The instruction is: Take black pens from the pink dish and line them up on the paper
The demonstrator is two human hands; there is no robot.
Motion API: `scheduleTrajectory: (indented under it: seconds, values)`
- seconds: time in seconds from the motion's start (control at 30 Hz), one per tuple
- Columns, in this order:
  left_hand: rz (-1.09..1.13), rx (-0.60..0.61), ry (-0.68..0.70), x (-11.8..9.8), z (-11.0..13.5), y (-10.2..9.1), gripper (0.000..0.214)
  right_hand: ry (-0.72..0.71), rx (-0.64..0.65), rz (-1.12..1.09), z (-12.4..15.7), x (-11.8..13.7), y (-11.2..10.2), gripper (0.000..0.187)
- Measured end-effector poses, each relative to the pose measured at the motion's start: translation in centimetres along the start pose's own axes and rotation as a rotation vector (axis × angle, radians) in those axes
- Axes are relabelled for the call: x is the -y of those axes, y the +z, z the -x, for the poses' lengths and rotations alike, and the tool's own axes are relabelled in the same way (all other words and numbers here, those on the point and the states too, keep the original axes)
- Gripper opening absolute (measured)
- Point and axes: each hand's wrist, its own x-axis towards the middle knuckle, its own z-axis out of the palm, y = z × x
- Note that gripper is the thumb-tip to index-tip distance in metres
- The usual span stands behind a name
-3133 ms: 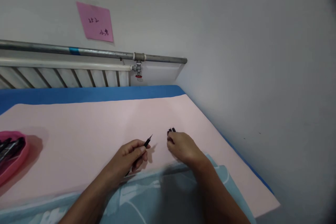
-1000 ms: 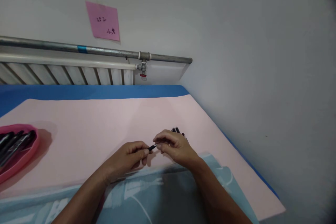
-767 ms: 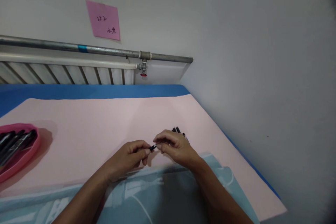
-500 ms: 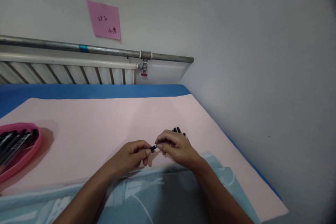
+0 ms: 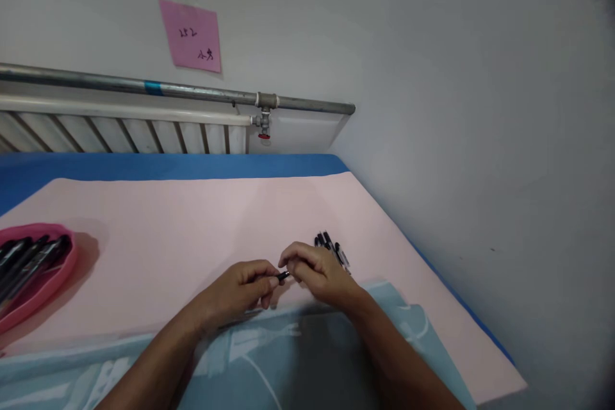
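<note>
Through the head camera, I take the bright pink plastic bowl [image 5: 61, 285] as my landmark; several glossy black pens [image 5: 33, 264] lie in it, their lettering too small for me to read. Well to the bowl's right, my left hand [image 5: 250, 285] pinches a slim black pen [image 5: 283, 276] between thumb and fingers, one end poking out. My right hand [image 5: 317, 274], farther right of the bowl, curls narrow at that end; I can't tell whether it grips anything. Farther from the bowl, just beyond that hand, loose black-and-white pens [image 5: 331, 246] lie on a pale pink flat sheet [image 5: 168, 224]. On the wall behind and right of the bowl, a square pink paper note [image 5: 191, 36] reads "252" above two handwritten Chinese characters, the first 小, the second unclear.
</note>
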Motion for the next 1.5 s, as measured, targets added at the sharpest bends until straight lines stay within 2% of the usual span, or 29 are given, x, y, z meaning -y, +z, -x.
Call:
scheduleTrajectory:
  seconds: [0.17,0.37,0.53,0.67,0.77,0.93,1.13,1.33,1.5]
  values:
    - [0.079,-0.041,-0.049,-0.8,0.4,0.0,0.024,0.027,-0.030,-0.118,-0.1,0.0,0.1,0.015]
    - [0.118,-0.055,-0.047,-1.2,0.7,-0.1,0.022,-0.101,-0.026,0.114,-0.1,0.1,-0.1,0.010]
    - [0.164,-0.002,-0.015,-0.5,0.4,-0.2,0.024,-0.066,0.044,0.126,-0.1,-0.1,0.0,0.020]
    - [0.139,-0.031,-0.013,-0.3,0.4,-0.3,0.022,-0.018,0.041,0.112,-0.2,-0.3,0.2,0.031]
    - [0.133,-0.047,-0.043,-0.7,0.5,-0.3,0.022,-0.060,0.014,0.130,-0.2,-0.2,0.1,0.017]
    - [0.137,-0.023,-0.035,-0.9,0.5,-0.2,0.023,-0.104,0.039,0.163,0.0,0.1,-0.1,0.010]
    - [0.153,-0.012,-0.027,-0.5,0.5,-0.1,0.024,-0.060,0.004,0.258,-0.2,-0.3,0.4,0.029]
    - [0.142,-0.007,-0.031,-0.3,0.4,-0.2,0.026,-0.133,0.009,0.212,-0.1,-0.2,0.4,0.012]
    - [0.131,-0.001,-0.028,-0.4,0.6,-0.2,0.023,-0.073,-0.008,0.260,-0.3,-0.4,0.7,0.031]
